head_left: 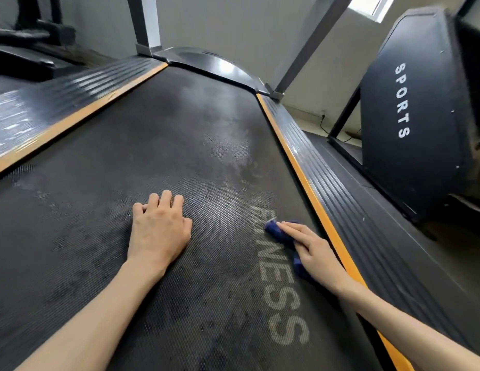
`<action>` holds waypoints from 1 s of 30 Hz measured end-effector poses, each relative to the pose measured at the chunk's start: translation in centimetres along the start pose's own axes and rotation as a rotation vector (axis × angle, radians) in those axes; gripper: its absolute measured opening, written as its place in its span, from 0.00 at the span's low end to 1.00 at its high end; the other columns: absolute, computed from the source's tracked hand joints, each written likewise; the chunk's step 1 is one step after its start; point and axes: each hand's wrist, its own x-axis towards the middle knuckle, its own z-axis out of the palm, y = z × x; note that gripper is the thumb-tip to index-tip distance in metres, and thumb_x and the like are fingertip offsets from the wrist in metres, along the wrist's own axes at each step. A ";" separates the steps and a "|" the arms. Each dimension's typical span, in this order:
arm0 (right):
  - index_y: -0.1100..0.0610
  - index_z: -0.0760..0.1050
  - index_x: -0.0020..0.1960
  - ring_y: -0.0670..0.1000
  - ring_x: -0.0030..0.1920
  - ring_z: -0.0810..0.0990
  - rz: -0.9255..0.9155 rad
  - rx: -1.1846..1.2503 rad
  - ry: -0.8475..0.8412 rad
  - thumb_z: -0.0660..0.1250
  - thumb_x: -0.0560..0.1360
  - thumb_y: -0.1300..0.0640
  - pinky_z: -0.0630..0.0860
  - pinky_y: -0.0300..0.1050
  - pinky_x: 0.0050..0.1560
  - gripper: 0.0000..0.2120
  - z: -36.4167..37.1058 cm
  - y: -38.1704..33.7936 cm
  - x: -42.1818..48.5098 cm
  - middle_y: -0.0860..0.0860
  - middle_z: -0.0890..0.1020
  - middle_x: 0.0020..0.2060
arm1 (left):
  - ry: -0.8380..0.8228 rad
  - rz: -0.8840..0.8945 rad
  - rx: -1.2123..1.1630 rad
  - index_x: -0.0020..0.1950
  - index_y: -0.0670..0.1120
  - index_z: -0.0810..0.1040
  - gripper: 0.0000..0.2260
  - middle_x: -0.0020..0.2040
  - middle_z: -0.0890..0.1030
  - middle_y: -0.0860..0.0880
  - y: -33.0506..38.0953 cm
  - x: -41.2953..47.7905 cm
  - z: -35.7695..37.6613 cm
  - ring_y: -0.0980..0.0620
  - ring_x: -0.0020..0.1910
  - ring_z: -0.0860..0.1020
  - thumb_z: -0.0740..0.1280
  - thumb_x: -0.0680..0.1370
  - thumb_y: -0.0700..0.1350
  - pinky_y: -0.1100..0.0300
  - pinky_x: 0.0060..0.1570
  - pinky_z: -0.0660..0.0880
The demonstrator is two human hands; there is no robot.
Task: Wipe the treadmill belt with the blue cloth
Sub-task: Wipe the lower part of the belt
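The black textured treadmill belt (158, 145) fills most of the view, dusty in patches, with pale "FITNESS" lettering along its right side. My left hand (160, 228) lies flat on the belt near the middle, fingers bent at the tips, holding nothing. My right hand (311, 250) presses the blue cloth (277, 231) against the belt over the lettering, close to the right orange edge. Its fingers lie straight on top of the cloth. Part of the cloth is hidden under the palm.
Orange trim and ribbed black side rails (338, 178) run along both sides of the belt. Grey uprights (146, 25) rise at the far end. A dark machine marked "SPORTS" (410, 103) stands to the right. Another machine (27, 41) sits at far left.
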 end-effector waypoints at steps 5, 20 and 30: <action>0.57 0.71 0.68 0.54 0.66 0.70 0.206 -0.046 0.129 0.56 0.76 0.71 0.59 0.32 0.63 0.23 0.5 2.4 7.1 0.55 0.73 0.66 | -0.041 0.009 -0.009 0.40 0.41 0.73 0.16 0.38 0.74 0.42 -0.1 0.0 -0.2 0.41 0.38 0.74 0.50 0.69 0.48 0.49 0.38 0.69; 0.49 0.71 0.68 0.43 0.64 0.69 -0.035 -0.066 -0.013 0.58 0.76 0.70 0.57 0.25 0.64 0.25 -0.1 -3.1 -7.9 0.43 0.72 0.64 | -0.284 -0.172 -0.331 0.56 0.42 0.77 0.13 0.58 0.74 0.40 1.5 0.5 -1.9 0.39 0.58 0.71 0.60 0.74 0.40 0.50 0.58 0.67; 0.50 0.73 0.67 0.51 0.67 0.70 0.080 -0.059 0.076 0.58 0.75 0.68 0.65 0.43 0.66 0.25 1.9 -3.5 -2.6 0.46 0.72 0.67 | -0.321 -0.071 -0.397 0.61 0.43 0.76 0.17 0.62 0.74 0.42 1.7 -2.2 -2.5 0.41 0.61 0.71 0.59 0.73 0.37 0.52 0.62 0.68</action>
